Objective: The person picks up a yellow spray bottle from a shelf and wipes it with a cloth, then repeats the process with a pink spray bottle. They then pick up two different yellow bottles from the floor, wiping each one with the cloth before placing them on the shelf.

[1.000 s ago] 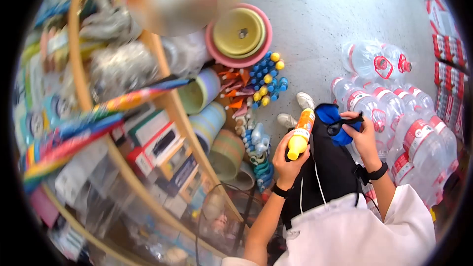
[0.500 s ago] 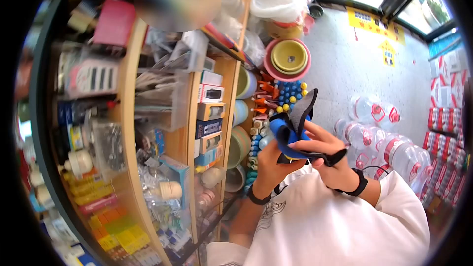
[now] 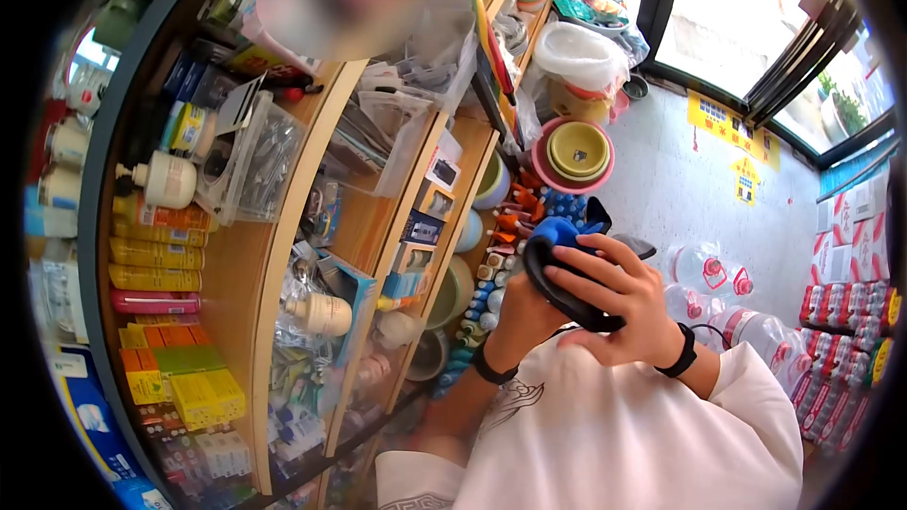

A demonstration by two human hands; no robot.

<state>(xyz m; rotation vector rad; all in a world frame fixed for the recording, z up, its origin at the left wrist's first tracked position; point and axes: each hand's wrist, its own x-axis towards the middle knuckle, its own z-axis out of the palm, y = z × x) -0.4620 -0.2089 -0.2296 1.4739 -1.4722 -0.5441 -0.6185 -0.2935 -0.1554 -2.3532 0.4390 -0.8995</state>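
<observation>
Your right hand [image 3: 619,297] is closed over a blue-and-black fabric piece [image 3: 559,238], fingers spread across its black band. The piece is held at chest height just beside the wooden shelf [image 3: 283,255]. Its long axis runs on a diagonal, from the lower end under your right palm up and left to the bunched blue end, which points toward the stacked bowls [image 3: 578,153] near the window. Your left hand [image 3: 521,314] backs the fabric from below with its fingers hidden behind it, so its grip cannot be told; water bottles [image 3: 710,272] lie on the floor beyond.
</observation>
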